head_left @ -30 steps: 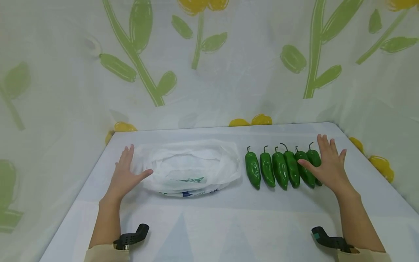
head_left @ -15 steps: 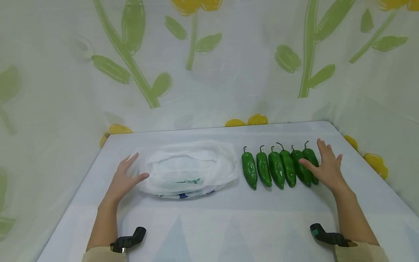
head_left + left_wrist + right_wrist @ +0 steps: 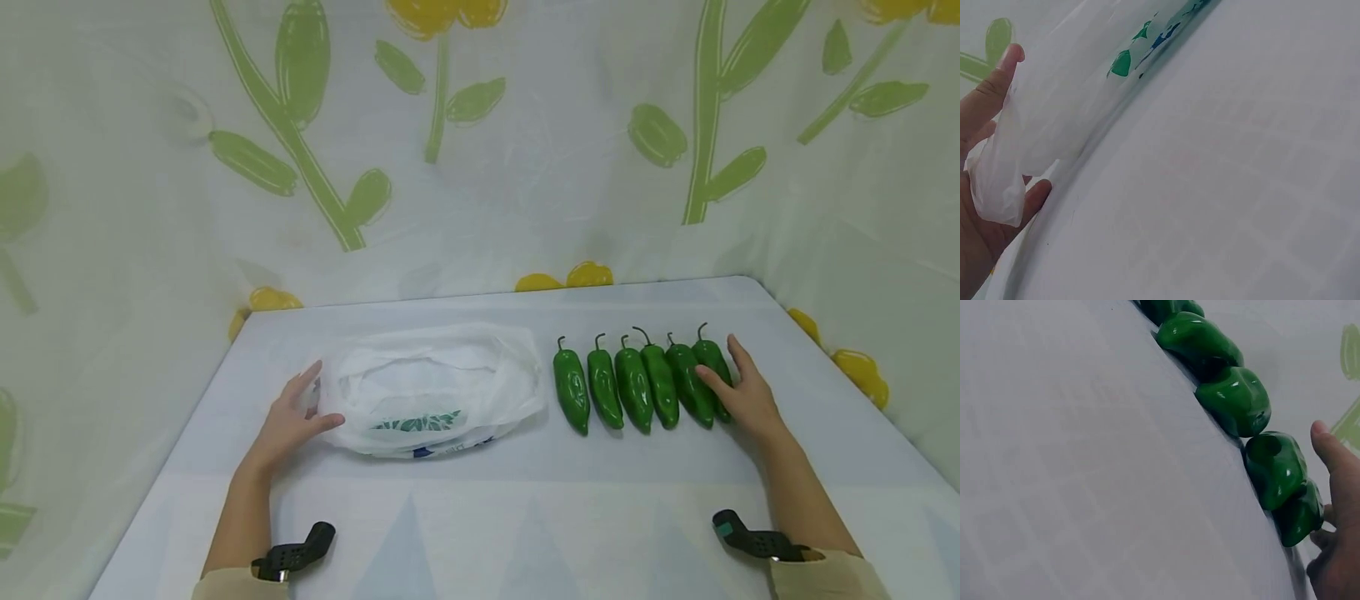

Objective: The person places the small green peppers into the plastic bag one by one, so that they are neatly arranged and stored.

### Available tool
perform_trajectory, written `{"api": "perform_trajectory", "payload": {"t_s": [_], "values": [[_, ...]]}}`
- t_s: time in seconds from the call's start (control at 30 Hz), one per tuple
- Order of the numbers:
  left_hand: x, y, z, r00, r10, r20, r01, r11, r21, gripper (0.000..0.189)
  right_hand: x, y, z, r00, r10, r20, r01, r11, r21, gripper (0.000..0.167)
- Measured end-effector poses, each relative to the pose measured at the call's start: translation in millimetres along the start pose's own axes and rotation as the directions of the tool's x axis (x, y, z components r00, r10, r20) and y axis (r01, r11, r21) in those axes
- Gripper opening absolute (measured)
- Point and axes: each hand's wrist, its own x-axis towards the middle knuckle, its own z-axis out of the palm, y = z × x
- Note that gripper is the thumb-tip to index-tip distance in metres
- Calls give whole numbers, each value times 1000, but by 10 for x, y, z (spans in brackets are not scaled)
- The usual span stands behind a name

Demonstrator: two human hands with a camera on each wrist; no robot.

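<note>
A crumpled white translucent plastic bag (image 3: 442, 375) with green and blue print lies on the left half of the table. My left hand (image 3: 288, 423) is at its left end, thumb and fingers spread; in the left wrist view, a fold of the bag (image 3: 999, 187) hangs between them. Several glossy green peppers (image 3: 633, 387) lie in a row on the right, stems pointing away. Beside the rightmost pepper (image 3: 712, 357) is my right hand (image 3: 752, 406), thumb above it and fingers at its far right side. Whether those fingers touch it is unclear.
Both things lie on a white table (image 3: 480, 533) with pale printed triangles. A curtain (image 3: 540, 167) patterned with green leaves and yellow flowers stands behind and at the sides. Each wrist wears a black camera mount (image 3: 300, 550).
Both hands have lowered, the left toward the bag's end and the right toward the rightmost pepper. Their fingers are less raised than before. The head view has shifted slightly.
</note>
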Motion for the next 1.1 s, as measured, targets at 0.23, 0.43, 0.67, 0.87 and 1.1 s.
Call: {"api": "perform_trajectory", "payload": {"t_s": [0.23,0.43,0.67,0.87,1.1], "values": [[-28,-28,-4,1000,5,-5,-5,1000,6,105,-25,23,15,1000,-18,6,18,998,58,80],[-31,-44,9,1000,12,-1,-12,1000,10,105,-42,27,7,999,-41,-13,42,997,66,73],[-36,-65,12,1000,14,15,-14,1000,9,106,-43,31,6,996,28,-89,-25,999,37,65],[-42,-64,21,1000,-6,30,7,1000,-4,106,-38,19,-1,987,125,-103,-127,992,-13,61],[-37,-74,22,999,-11,37,11,1000,1,106,-27,18,-20,985,139,-97,-145,988,-58,68]]}}
